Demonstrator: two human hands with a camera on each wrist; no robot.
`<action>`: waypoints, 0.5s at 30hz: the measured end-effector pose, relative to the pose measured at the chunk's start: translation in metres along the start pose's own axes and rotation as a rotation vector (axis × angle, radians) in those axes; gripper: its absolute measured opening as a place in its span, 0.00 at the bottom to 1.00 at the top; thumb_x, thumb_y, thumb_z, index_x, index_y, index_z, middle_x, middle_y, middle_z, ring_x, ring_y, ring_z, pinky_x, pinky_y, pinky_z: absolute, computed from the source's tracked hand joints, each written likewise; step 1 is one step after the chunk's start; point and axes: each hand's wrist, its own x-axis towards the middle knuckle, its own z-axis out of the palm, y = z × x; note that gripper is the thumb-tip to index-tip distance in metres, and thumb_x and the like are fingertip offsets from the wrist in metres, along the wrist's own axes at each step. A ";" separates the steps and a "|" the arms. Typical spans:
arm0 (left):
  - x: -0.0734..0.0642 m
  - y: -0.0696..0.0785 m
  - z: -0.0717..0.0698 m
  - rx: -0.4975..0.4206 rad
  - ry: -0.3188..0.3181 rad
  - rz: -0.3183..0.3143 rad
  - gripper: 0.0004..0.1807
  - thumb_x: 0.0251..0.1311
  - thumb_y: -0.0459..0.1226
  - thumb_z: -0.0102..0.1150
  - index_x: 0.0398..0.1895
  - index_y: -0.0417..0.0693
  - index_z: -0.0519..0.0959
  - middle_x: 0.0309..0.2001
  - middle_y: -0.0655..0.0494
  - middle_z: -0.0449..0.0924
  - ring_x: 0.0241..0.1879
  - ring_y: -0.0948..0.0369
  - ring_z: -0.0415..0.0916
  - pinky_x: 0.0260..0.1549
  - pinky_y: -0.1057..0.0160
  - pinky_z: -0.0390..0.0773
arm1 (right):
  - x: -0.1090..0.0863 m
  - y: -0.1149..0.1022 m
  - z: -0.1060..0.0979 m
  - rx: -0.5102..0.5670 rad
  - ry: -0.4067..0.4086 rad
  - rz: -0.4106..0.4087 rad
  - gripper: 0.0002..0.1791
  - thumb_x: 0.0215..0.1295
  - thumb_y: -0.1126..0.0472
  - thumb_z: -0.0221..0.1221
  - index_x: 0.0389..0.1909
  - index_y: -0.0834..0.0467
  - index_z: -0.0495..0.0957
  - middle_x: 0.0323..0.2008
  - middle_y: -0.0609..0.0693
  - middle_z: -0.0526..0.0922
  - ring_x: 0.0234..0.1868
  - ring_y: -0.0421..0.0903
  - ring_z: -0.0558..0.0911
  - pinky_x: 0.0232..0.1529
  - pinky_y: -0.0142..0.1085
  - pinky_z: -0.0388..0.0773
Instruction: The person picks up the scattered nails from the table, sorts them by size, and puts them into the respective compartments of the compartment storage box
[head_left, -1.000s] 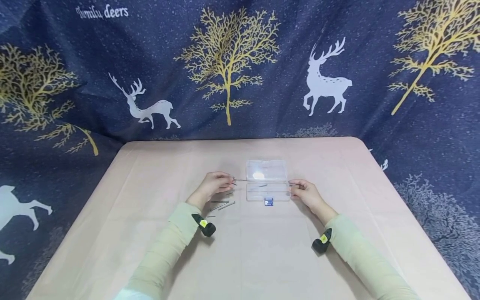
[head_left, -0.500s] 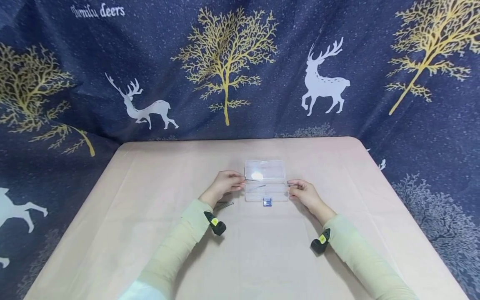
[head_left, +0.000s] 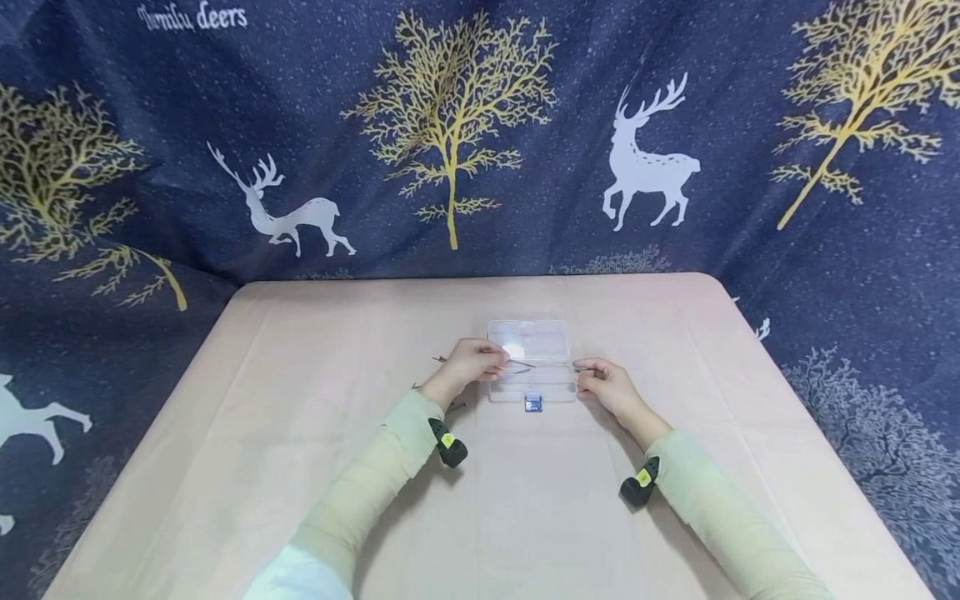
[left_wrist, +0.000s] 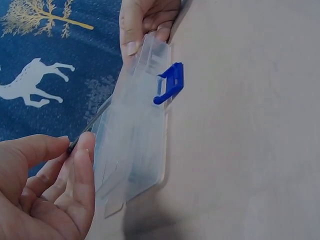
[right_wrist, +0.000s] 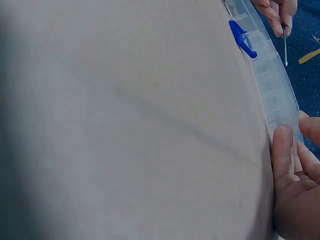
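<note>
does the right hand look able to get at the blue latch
Probably yes: the right hand holds the right end of the clear box, and nothing shows between it and the blue latch, though it may need to let go first.

behind the pale pink table (head_left: 547, 517) hangs a dark blue cloth (head_left: 558, 212), printed with yellow trees (head_left: 452, 154), white deer (head_left: 651, 172) and, at upper left, pale lettering (head_left: 222, 16) ending in "deers".

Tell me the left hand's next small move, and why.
Probably lower the thin metal rod into the clear box: the left hand pinches it, its free end seemingly over the open box, another rod lies inside, and the right hand holds the box's end.
</note>
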 end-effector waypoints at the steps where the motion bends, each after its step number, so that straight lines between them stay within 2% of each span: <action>1: 0.001 0.000 0.002 0.007 0.001 0.001 0.12 0.59 0.30 0.59 0.44 0.30 0.78 0.38 0.39 0.84 0.25 0.66 0.79 0.31 0.69 0.83 | 0.000 0.000 0.000 0.001 0.001 0.003 0.23 0.61 0.73 0.51 0.58 0.76 0.65 0.37 0.51 0.78 0.30 0.33 0.78 0.35 0.24 0.80; 6: 0.003 0.002 0.009 0.020 -0.004 0.016 0.11 0.59 0.29 0.58 0.42 0.29 0.78 0.36 0.40 0.83 0.24 0.66 0.78 0.31 0.68 0.83 | 0.000 -0.001 0.000 -0.004 0.005 0.010 0.24 0.62 0.72 0.51 0.59 0.76 0.65 0.37 0.51 0.78 0.30 0.33 0.78 0.35 0.24 0.81; 10: 0.004 0.002 0.013 0.017 -0.011 0.022 0.11 0.58 0.28 0.58 0.42 0.28 0.78 0.35 0.39 0.83 0.24 0.65 0.78 0.31 0.66 0.83 | -0.002 -0.005 0.001 0.000 0.003 0.010 0.24 0.62 0.72 0.51 0.59 0.76 0.64 0.40 0.56 0.78 0.30 0.33 0.78 0.34 0.24 0.80; 11: 0.000 0.006 0.013 0.022 -0.016 0.020 0.11 0.59 0.28 0.57 0.42 0.28 0.77 0.35 0.38 0.83 0.25 0.60 0.80 0.33 0.65 0.84 | -0.005 -0.009 0.001 0.000 0.001 0.011 0.24 0.62 0.73 0.50 0.59 0.77 0.64 0.41 0.57 0.78 0.30 0.34 0.78 0.34 0.25 0.80; 12: 0.000 0.006 0.013 0.022 -0.017 0.018 0.10 0.58 0.27 0.57 0.42 0.28 0.77 0.35 0.38 0.83 0.25 0.60 0.80 0.33 0.65 0.84 | -0.005 -0.009 0.001 0.000 -0.002 0.008 0.24 0.62 0.73 0.50 0.59 0.77 0.64 0.41 0.58 0.78 0.30 0.34 0.78 0.34 0.24 0.80; 15: 0.001 0.006 0.014 0.029 -0.022 0.011 0.10 0.58 0.27 0.57 0.42 0.28 0.77 0.34 0.39 0.83 0.24 0.60 0.80 0.32 0.66 0.84 | -0.005 -0.008 0.001 0.002 -0.001 0.010 0.24 0.61 0.73 0.50 0.59 0.77 0.64 0.40 0.57 0.79 0.31 0.34 0.78 0.35 0.25 0.81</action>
